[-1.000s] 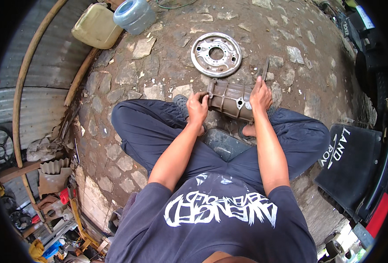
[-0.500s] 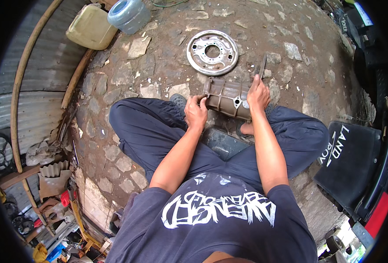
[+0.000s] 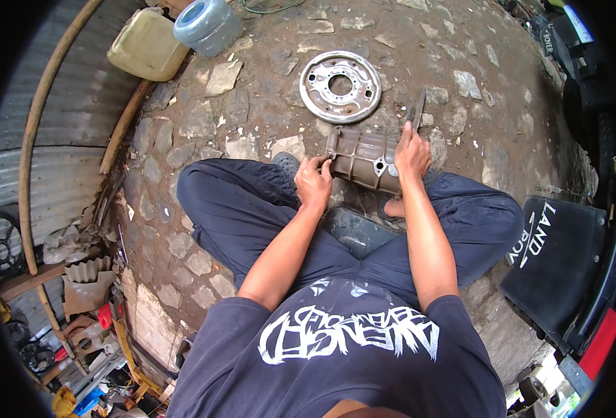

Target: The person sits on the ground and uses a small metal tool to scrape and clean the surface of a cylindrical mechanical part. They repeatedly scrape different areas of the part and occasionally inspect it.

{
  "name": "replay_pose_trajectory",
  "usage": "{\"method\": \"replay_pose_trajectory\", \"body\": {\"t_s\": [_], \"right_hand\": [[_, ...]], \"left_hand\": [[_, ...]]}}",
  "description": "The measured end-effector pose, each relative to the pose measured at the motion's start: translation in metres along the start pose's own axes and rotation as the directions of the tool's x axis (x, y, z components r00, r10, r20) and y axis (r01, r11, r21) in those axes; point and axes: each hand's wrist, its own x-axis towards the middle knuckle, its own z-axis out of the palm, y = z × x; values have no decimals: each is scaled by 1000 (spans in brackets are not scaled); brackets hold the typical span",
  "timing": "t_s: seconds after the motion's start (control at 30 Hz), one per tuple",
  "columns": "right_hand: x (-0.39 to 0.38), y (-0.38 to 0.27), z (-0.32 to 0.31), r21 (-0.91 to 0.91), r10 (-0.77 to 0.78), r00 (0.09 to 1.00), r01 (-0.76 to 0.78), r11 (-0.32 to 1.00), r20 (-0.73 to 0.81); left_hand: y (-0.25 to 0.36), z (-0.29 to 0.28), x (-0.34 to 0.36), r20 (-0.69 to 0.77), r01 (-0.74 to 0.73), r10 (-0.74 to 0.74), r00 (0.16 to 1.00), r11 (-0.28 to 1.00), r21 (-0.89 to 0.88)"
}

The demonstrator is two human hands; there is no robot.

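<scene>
Between my feet stands a grey-brown ribbed metal housing (image 3: 363,157), like a gearbox casing, lying on its side. My left hand (image 3: 313,184) is closed on its left end, with thumb and fingers at the edge. At the opposite end my right hand (image 3: 413,155) is wrapped round a flat metal file (image 3: 419,110). The file's narrow dark blade points away from me, and its lower part is hidden by the hand and the casing. Just beyond the casing a round silvery metal plate (image 3: 322,93) with a central hole lies flat on the ground.
I sit on a low dark seat (image 3: 356,232) on stone-paved ground (image 3: 210,122). A yellowish jerrycan (image 3: 146,47) and a blue plastic bottle (image 3: 209,29) stand at the far left. Black mudflap (image 3: 553,268) and vehicle parts are on the right; cluttered shelves (image 3: 78,334) on the left.
The whole view has shifted very slightly. Both hands keep their grips, and the casing and file show no clear movement.
</scene>
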Motion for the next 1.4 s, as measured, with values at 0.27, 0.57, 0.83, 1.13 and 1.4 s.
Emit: {"method": "replay_pose_trajectory", "body": {"t_s": [0.27,0.57,0.83,1.13,1.4], "right_hand": [[1,-5,0,-52,15,1000,-15,999,-15],[-1,-7,-2,-66,11,999,-13,998,-33],[0,-8,-3,-43,8,1000,-8,999,-15],[1,-9,-2,-19,8,1000,-8,1000,1],[-3,-8,-3,-80,10,1000,-11,997,-14]], "left_hand": [[8,5,6,-55,74,-75,996,997,-16],[11,2,1,12,102,-102,995,994,-25],[13,3,14,-37,21,-20,999,1000,4],[16,6,17,-30,-6,8,1000,996,88],[13,-4,7,47,-3,-1,999,996,87]]}}
